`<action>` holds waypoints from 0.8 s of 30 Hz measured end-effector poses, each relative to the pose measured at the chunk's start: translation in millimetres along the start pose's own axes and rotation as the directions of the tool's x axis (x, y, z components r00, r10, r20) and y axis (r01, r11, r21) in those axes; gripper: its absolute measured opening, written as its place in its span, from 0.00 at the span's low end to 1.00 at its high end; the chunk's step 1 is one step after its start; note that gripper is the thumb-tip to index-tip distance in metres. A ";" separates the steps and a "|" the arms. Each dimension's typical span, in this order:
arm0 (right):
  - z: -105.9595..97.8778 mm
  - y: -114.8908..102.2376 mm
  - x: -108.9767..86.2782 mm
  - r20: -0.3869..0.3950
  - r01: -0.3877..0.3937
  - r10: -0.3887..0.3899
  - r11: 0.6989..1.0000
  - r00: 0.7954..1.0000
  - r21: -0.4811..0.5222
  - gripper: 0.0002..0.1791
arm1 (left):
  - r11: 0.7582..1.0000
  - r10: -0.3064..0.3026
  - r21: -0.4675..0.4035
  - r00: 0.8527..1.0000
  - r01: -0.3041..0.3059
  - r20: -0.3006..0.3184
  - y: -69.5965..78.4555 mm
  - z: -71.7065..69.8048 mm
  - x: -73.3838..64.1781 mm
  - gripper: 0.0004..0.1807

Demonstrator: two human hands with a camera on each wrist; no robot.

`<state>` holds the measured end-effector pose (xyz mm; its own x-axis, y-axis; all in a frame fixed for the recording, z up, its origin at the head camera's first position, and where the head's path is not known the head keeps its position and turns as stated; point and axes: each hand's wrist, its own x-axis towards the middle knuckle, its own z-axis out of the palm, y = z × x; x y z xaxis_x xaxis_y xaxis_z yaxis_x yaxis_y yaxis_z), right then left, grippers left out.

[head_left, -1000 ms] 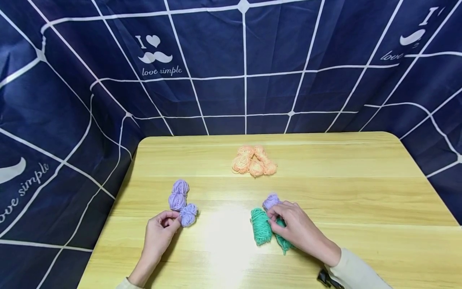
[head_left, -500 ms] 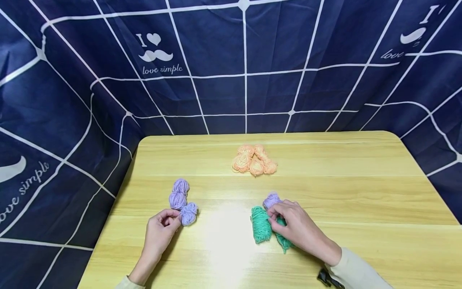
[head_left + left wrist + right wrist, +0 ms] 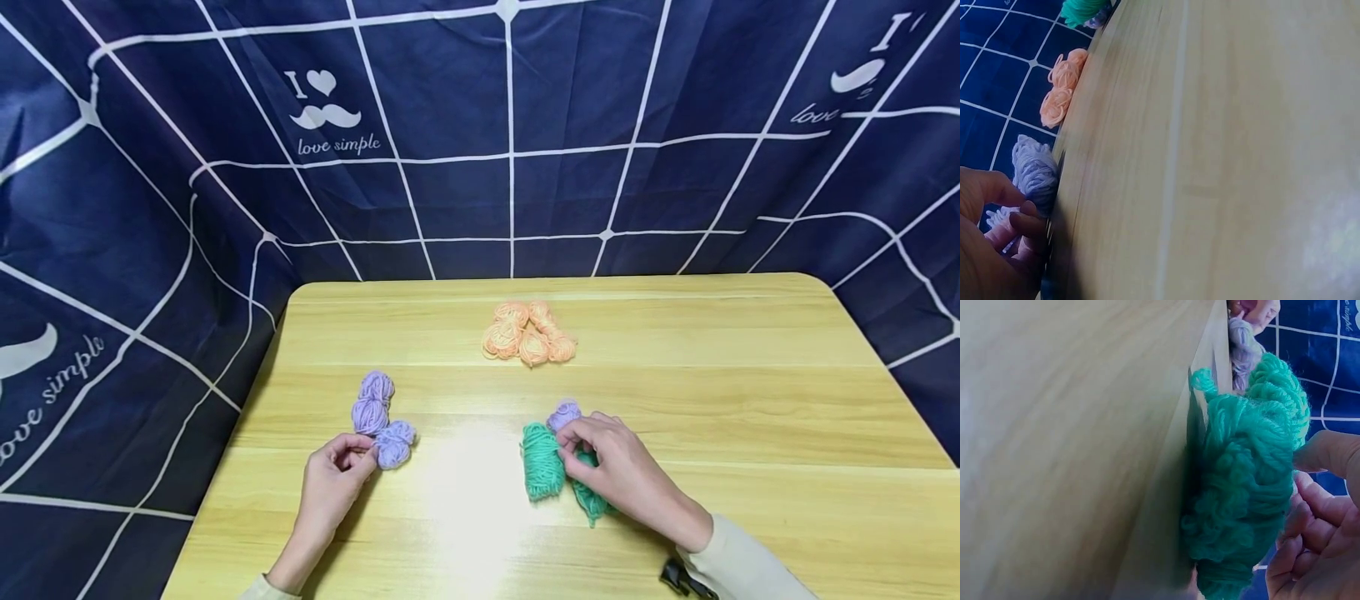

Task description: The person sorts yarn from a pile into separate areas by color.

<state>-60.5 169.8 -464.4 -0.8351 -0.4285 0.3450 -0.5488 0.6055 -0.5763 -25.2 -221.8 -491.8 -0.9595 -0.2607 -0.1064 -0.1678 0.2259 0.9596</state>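
On the left of the table, my left hand [image 3: 337,475] pinches the near end of a purple yarn skein [image 3: 393,446] between thumb and fingers. Another purple skein [image 3: 371,404] lies just beyond, touching it. Over on the right, my right hand [image 3: 630,475] pinches the side edge of a green yarn skein [image 3: 543,462]. A second green skein [image 3: 589,497] lies partly under that hand; the right wrist view shows this nearer green skein [image 3: 1241,481] large, in front of the pinched one. Behind the fingers a further purple skein [image 3: 564,413] is partly hidden.
Peach-orange yarn skeins [image 3: 528,335] lie in a cluster towards the back of the wooden table [image 3: 712,375]. Dark blue cloth [image 3: 450,200] with white lines hangs behind the table and on both sides. A black buckle-like piece [image 3: 682,577] is by the right sleeve.
The pinched green skein has shifted slightly away from me. The purple skein at my left hand has edged slightly to the right. Both hands keep nearly the same place.
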 end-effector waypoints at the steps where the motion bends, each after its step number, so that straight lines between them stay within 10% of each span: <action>1: -0.3 -0.2 0.1 -0.002 -0.002 0.002 1.000 1.000 0.003 0.15 | 1.000 0.003 -0.004 1.000 -0.003 0.000 0.0 0.0 -0.2 0.07; 24: -13.4 -3.3 4.3 -0.041 -0.061 0.064 0.996 0.997 0.064 0.16 | 0.996 0.072 -0.048 0.994 -0.077 -0.086 10.6 3.3 -5.3 0.04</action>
<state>-62.8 175.0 -451.1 -0.8693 -0.3608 0.3379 -0.4931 0.5866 -0.6424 -22.6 -214.9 -481.9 -0.9461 -0.3236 -0.0138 -0.0827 0.2001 0.9763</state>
